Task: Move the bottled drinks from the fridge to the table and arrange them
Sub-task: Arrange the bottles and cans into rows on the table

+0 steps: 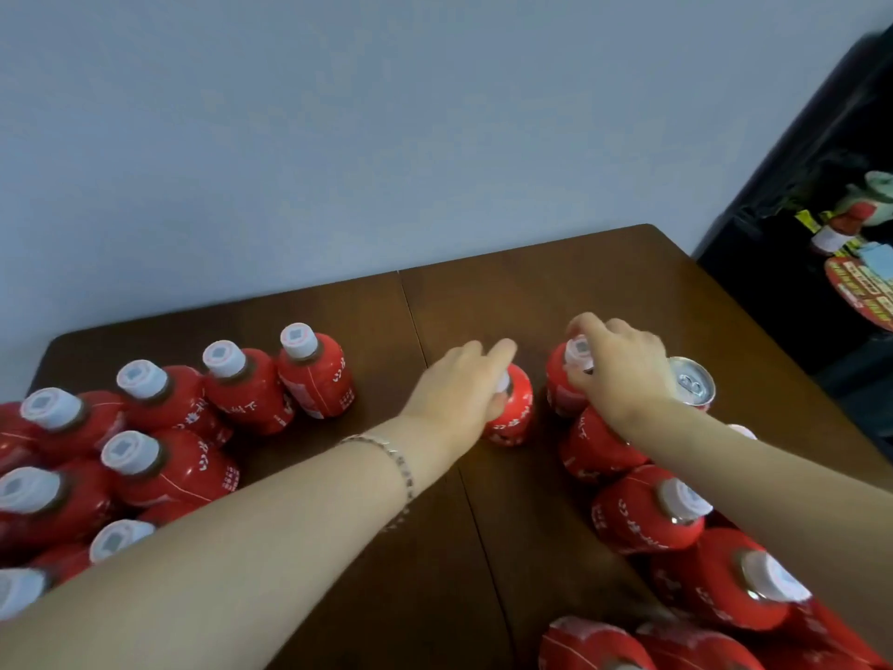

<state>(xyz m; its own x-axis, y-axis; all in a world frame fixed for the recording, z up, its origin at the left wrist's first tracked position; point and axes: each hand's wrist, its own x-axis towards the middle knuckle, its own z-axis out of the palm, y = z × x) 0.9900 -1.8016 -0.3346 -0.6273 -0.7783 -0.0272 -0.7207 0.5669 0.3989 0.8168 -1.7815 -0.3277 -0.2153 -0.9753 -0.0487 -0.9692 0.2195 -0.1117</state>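
Note:
Several red bottles with white caps stand on the brown wooden table (531, 282). My left hand (459, 389) grips the top of a lone red bottle (512, 413) near the table's middle, covering its cap. My right hand (618, 365) pinches the white cap of another red bottle (563, 384) at the far end of the right-hand group. A row of bottles (241, 384) runs along the left, and a second cluster of bottles (652, 515) sits under my right forearm.
A silver-topped can (693, 384) stands just right of my right hand. A black fridge (821, 210) with a colourful sticker and items stands at the far right. A pale wall runs behind the table. Bare wood shows between the two bottle groups.

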